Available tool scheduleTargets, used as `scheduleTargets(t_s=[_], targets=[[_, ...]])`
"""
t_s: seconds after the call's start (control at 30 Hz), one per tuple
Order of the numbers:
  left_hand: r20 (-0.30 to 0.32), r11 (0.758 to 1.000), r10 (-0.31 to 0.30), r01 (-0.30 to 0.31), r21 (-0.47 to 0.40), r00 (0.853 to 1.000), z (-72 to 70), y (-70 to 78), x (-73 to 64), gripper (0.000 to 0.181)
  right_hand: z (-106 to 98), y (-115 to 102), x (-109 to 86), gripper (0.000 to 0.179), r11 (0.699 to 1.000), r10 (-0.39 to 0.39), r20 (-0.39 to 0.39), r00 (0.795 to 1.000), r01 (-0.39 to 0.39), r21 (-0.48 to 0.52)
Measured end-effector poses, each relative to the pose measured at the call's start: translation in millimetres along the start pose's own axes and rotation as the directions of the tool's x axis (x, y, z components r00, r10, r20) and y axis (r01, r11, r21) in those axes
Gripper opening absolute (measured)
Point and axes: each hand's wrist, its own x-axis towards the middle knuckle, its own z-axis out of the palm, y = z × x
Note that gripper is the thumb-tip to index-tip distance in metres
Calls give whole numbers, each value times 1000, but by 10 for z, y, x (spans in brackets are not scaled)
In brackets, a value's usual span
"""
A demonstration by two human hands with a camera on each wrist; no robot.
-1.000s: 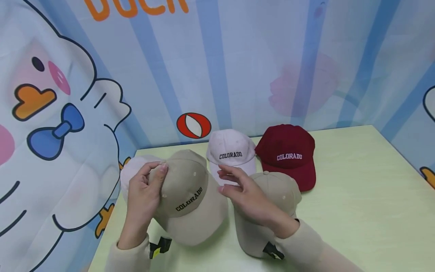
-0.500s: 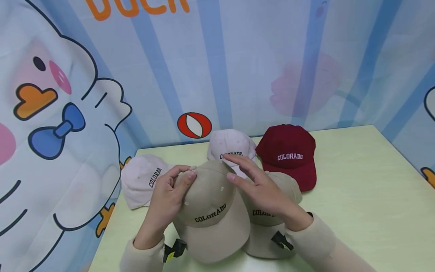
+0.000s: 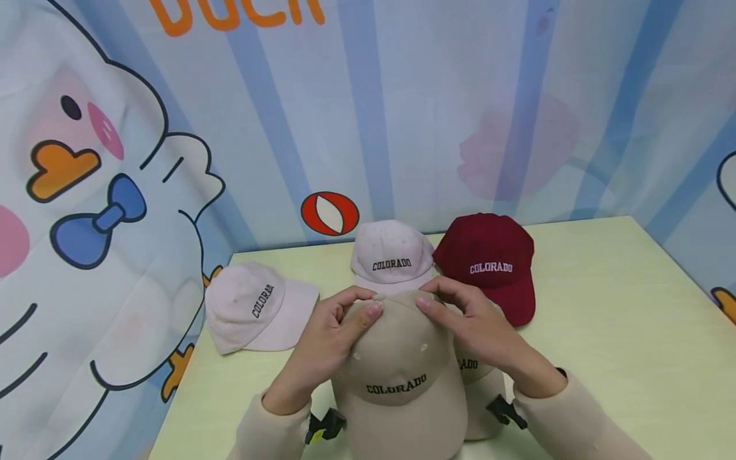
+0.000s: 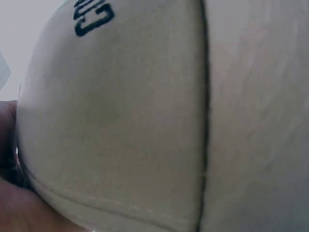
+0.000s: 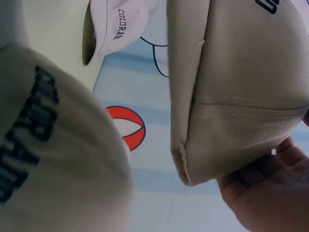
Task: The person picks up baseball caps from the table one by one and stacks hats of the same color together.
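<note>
A beige baseball cap (image 3: pixel 397 358) with COLORADO across its front is held up, brim toward me, in the head view. My left hand (image 3: pixel 324 342) pinches the left side of its crown, thumb in front and fingers behind. On the other side of the crown, my right hand (image 3: pixel 480 329) grips it the same way. Partly hidden behind the held cap and my right hand is a second beige cap (image 3: pixel 487 406). In the right wrist view, the held cap (image 5: pixel 241 82) hangs by my right hand (image 5: pixel 275 188), and the second beige cap (image 5: pixel 63 145) fills the lower left.
A white cap (image 3: pixel 241 310) lies at the table's left, brim to the right. Another white cap (image 3: pixel 391 249) sits at the back, beside a dark red cap (image 3: pixel 489 255). The pale table (image 3: pixel 609 319) meets a printed cloth backdrop (image 3: pixel 402 115) along its far and side edges.
The held beige cap has moved right and toward me, and has turned so its front faces me. My right hand, earlier off the cap, now grips its crown too.
</note>
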Motion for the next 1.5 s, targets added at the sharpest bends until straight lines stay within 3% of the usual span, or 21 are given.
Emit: scheduleTargets(t_s=[0.23, 0.47, 0.77, 1.0, 1.2, 1.5], targets=[[39, 999, 8, -10, 36, 999, 187, -80, 114, 21, -156, 81, -137, 12, 994, -63, -15, 998, 64, 84], [52, 998, 2, -6, 60, 999, 331, -184, 234, 23, -272, 181, -250, 13, 993, 18, -43, 999, -13, 121], [77, 992, 45, -53, 111, 996, 474, -287, 335, 24, -379, 324, -365, 17, 982, 105, -79, 991, -91, 167], [56, 989, 26, -34, 144, 998, 506, -342, 360, 21, -450, 444, -436, 18, 942, 160, -89, 983, -125, 312], [76, 990, 29, -39, 138, 997, 510, -416, 395, 19, -493, 519, -456, 17, 921, 239, -89, 967, -197, 335], [64, 983, 15, -27, 181, 998, 554, -574, 465, 17, -517, 623, -443, 15, 910, 361, -116, 925, -322, 261]])
